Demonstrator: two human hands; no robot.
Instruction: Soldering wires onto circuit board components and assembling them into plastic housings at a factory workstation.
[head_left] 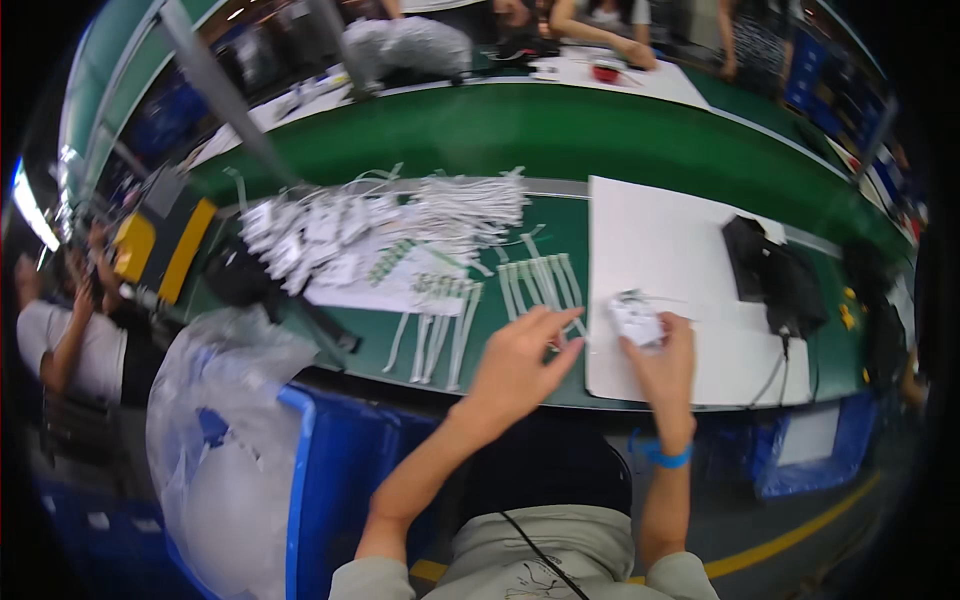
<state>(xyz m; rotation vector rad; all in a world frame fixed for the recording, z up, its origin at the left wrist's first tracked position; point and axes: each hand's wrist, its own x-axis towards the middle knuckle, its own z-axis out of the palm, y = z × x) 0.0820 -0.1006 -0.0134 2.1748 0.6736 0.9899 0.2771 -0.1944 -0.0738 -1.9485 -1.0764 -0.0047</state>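
right hand point(664, 362): white part point(636, 320) pinched, right of centre, above white sheet point(690, 245) | left hand point(515, 362): fingers curled, grip unclear, placed beside white strips point(546, 280), centre | white pile point(315, 235) heaped upper left on green desk point(560, 215)

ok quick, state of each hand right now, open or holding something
Left hand: at the thin white strips; whether it grips one cannot be told.
Right hand: closed, holding a small white piece.
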